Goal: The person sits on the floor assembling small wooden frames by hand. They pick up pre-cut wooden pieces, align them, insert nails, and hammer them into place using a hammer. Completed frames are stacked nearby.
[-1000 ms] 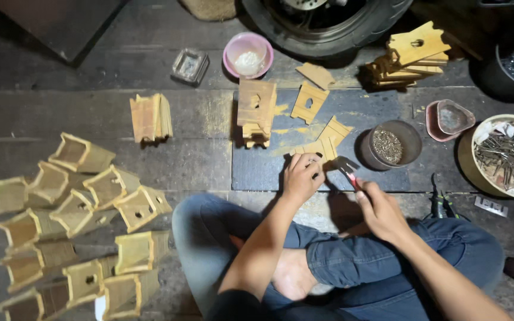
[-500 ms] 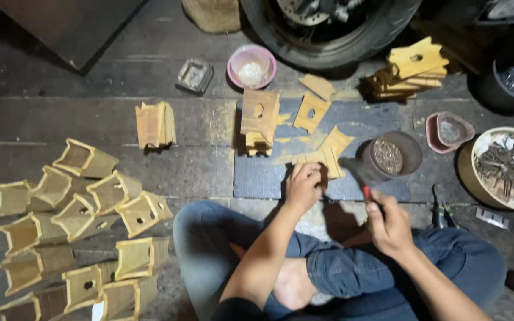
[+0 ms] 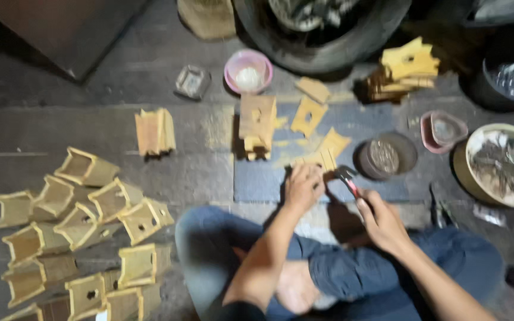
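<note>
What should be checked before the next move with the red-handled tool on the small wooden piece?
1. Left hand pressing the small yellow wooden piece on the dark mat: ok.
2. Right hand gripping the red-handled tool: ok.
3. Tool head beside the piece: ok; contact: cannot tell.
4. Left fingers clear of tool head: cannot tell, blurred.
5. Round dark tin of small parts in front of the right hand: ok.

Just one view here, a head-worn cam looking pretty much straight down at the floor from sitting height. The wearer's crossed legs (image 3: 340,279) fill the bottom middle, both forearms reach up toward frame center, and a tire (image 3: 322,30) cuts off at the top edge. Fairly close, slightly blurry, no second view to overlap.
</note>
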